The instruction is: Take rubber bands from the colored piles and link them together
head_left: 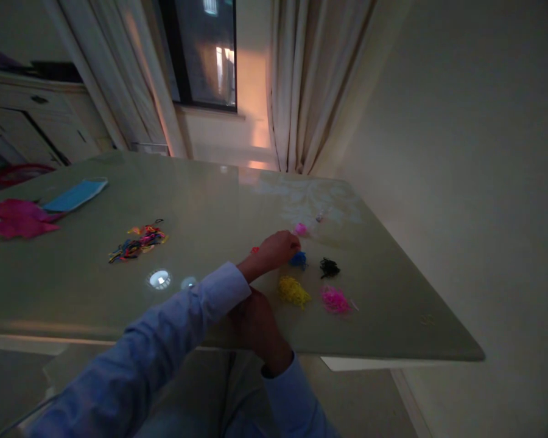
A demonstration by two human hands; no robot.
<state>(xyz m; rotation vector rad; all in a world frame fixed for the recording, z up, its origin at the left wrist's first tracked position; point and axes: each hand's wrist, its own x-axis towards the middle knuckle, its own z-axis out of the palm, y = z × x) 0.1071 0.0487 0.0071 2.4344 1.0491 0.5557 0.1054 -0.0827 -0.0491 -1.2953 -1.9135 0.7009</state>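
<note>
My left hand (281, 249) reaches across to the right, its fingers bent down and drawn together beside a pile of blue bands (298, 260). Anything in its fingertips is too small to make out. Below that wrist, my right hand (256, 319) is curled near the table's front edge, partly hidden by the left forearm; its contents do not show. Thin, elastic-looking bands lie in separate piles about the hands: yellow bands (293, 291), bright pink bands (335, 300), black bands (329, 267) and lighter pink bands (300, 229). A bit of red (254, 250) shows behind the left wrist.
A mixed-colour heap of bands (139, 243) lies on the glossy table (201, 201) to the left. Farther left are a blue face mask (77, 194) and a crumpled pink item (25, 219). A tiny pale item (319, 217) sits at back right. A wall (461, 182) rises on the right.
</note>
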